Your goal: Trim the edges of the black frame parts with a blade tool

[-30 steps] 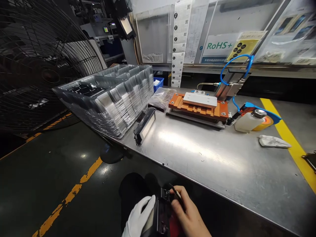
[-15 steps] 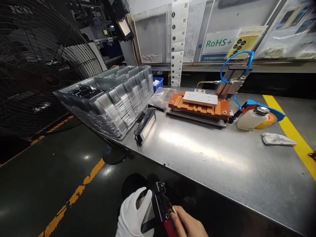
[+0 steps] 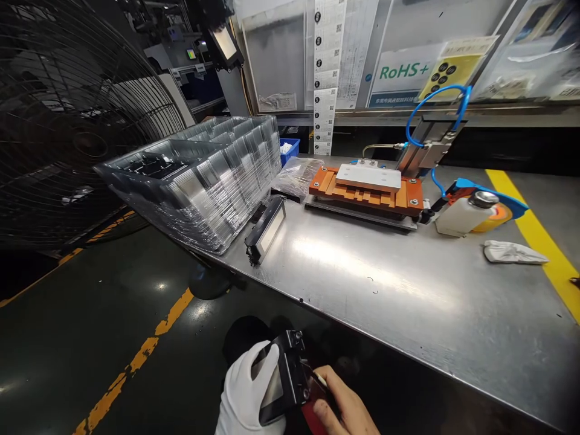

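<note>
Below the front edge of the steel table (image 3: 385,302), my left hand (image 3: 247,393), in a white glove, grips a black rectangular part (image 3: 283,377) with a pale glossy face. My bare right hand (image 3: 347,411) touches the part's right end, where red shows, and pinches a thin pale stick-like tool (image 3: 317,379) against it. A second black part of the same kind (image 3: 266,231) lies on the table beside the trays.
A stack of clear plastic trays (image 3: 199,175) fills the table's left end. An orange fixture with a white plate (image 3: 367,190) stands at the back, with a white bottle (image 3: 462,214) and a white cloth (image 3: 514,252) to its right. A large fan (image 3: 67,121) stands at left.
The held part has tilted and turned in my hands. My right hand has slid lower and further right along its end. The table's objects have not moved.
</note>
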The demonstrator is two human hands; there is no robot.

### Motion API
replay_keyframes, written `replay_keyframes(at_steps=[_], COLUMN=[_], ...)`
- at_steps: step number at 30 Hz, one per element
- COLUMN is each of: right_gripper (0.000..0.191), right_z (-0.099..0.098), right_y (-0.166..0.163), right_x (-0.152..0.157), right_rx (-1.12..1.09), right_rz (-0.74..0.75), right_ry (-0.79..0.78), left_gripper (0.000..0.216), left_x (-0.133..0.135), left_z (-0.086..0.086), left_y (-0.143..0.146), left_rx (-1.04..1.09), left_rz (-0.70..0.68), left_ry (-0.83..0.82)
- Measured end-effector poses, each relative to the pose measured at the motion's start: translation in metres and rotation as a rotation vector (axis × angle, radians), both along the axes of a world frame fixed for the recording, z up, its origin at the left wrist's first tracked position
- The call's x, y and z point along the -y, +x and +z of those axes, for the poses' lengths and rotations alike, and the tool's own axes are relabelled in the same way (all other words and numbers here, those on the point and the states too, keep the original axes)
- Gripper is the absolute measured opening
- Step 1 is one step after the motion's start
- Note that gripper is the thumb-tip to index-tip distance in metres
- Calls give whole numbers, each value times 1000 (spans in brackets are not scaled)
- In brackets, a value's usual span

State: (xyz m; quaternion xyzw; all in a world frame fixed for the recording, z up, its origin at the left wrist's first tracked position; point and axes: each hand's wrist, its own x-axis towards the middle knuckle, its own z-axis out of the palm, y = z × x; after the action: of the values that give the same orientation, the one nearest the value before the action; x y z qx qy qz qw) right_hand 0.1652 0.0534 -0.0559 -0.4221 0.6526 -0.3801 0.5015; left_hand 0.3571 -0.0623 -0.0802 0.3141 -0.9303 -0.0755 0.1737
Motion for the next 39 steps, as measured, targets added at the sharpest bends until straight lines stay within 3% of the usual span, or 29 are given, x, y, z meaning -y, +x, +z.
replay_keyframes(at_steps=[6, 8, 12, 15, 19, 29, 34, 39], right_gripper=[52, 52, 42, 51, 63, 75, 90, 87], right_z=[-13, -18, -20, -16, -11, -44, -46, -35], right_y=[0, -1, -2, 2, 9, 25, 37, 32], right_x=[3, -1, -6, -3, 5, -2, -1, -1], right_rx=[-361, -364, -54, 172, 274, 244, 593, 924], right_rz=[-78, -67, -85, -47, 13, -99, -271, -408], right_ry=[-268, -265, 51, 221, 380, 403, 478, 585], left_gripper=[79, 71, 73, 82, 88, 86, 77, 79], left_x=[-2, -1, 8, 17, 25, 25, 23, 22], left_z=[-1, 1, 8, 12, 14, 21, 20, 19], left_y=[-3, -4, -2, 1, 1, -10, -15, -14], left_rx=[-59, -54, 33, 180, 385, 504, 516, 550], left_rz=[13, 28, 59, 87, -29, -124, -146, -168], left_ry=[-14, -24, 58, 108, 114, 5, -64, 1])
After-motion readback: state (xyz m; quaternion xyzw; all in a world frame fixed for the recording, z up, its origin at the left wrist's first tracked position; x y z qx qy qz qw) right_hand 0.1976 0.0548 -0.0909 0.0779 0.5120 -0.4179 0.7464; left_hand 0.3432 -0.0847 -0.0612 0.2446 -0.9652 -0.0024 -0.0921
